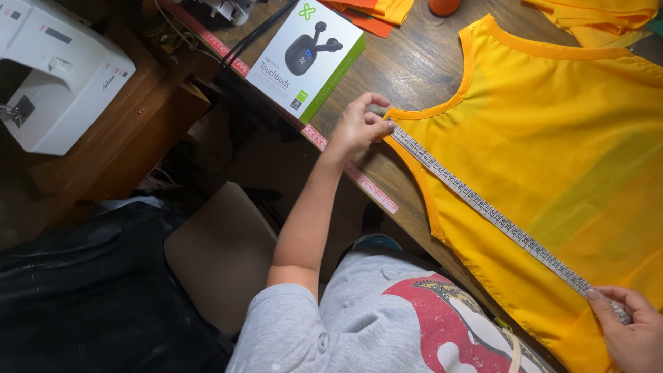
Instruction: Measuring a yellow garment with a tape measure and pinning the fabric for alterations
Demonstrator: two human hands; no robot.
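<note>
A yellow sleeveless garment (552, 138) with orange-trimmed neck and armholes lies flat on the wooden table (407, 65). A white measuring tape (483, 207) runs taut and diagonal across it. My left hand (359, 124) pinches one end of the tape at the garment's shoulder tip. My right hand (632, 328) pins the other end near the garment's lower edge at the bottom right of the view.
A white and green earbuds box (307, 59) lies on the table near my left hand. A pink tape strip (345, 166) runs along the table edge. A white sewing machine (52, 76) stands far left. Orange fabric pieces (376, 14) and yellow fabric (601, 14) lie at the far side.
</note>
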